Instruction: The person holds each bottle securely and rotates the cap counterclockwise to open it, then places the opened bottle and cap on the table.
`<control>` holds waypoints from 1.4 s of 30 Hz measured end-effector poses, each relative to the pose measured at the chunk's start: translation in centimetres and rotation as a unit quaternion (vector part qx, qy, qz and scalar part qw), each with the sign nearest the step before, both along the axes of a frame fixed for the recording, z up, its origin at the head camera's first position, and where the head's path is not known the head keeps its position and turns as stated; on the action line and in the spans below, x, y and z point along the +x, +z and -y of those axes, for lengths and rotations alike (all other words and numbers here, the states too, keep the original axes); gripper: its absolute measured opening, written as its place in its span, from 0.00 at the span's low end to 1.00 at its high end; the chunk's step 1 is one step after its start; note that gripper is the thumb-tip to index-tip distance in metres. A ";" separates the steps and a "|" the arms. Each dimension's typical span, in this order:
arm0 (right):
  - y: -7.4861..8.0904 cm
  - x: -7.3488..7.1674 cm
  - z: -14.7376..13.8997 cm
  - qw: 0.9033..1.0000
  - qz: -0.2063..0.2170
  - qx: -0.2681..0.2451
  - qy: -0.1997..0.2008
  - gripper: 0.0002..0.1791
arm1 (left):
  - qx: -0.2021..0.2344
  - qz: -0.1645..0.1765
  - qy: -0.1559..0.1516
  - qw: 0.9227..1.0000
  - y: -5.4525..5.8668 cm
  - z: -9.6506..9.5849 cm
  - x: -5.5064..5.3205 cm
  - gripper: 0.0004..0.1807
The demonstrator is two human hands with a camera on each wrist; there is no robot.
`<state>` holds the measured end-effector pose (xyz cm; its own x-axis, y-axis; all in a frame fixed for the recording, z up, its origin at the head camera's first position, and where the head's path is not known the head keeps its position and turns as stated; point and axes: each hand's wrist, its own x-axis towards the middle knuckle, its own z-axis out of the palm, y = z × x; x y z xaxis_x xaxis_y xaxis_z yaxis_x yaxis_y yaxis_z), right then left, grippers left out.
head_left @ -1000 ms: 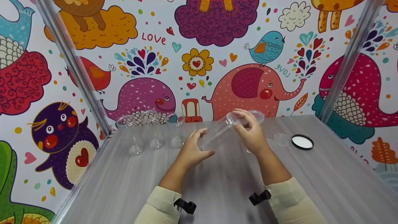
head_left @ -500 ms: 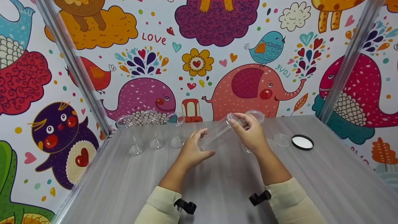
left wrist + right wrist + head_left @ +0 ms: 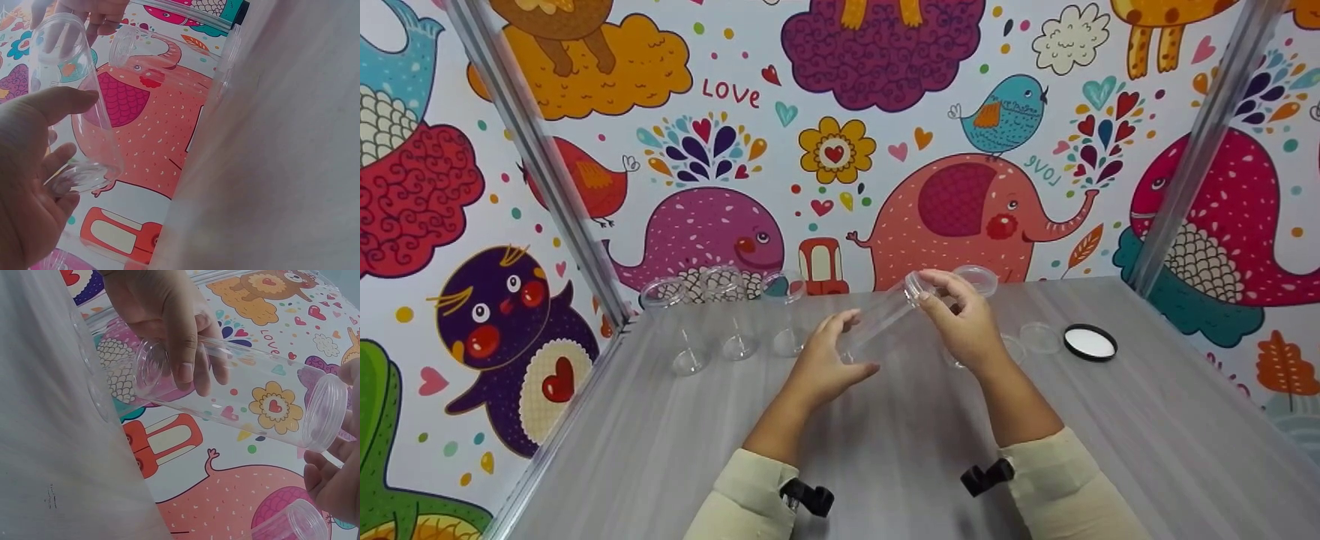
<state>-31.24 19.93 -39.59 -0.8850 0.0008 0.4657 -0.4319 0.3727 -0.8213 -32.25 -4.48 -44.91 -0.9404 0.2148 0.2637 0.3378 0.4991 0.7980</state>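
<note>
A clear plastic jar (image 3: 877,315) is held tilted above the table, its ridged top end up and to the right. My left hand (image 3: 825,360) grips the jar near its base, the thumb apart from the fingers in the head view. At the top end, my right hand (image 3: 964,319) holds the ridged rim with thumb and fingers. The right wrist view shows the jar (image 3: 242,391) whole, with my left hand (image 3: 169,320) round its lower part and my right fingers (image 3: 326,475) at the rim. Whether that rim is a lid or the jar's own mouth, I cannot tell.
Several similar clear jars stand at the back left, including one jar (image 3: 664,292) nearest the corner. Another jar (image 3: 979,280) is partly hidden behind my right hand. Right of it lie a clear disc (image 3: 1039,337) and a black-rimmed white lid (image 3: 1090,343). A printed wall (image 3: 840,210) rises behind.
My right thumb and fingers have shifted slightly round the jar's rim. My left hand and the tilted jar stay almost where they were.
</note>
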 end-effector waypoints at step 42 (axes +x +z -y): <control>-0.1 -0.1 0.1 0.999 0.035 0.002 -0.038 0.29 | -0.006 -0.009 -0.007 1.000 0.0 0.0 -0.1 0.48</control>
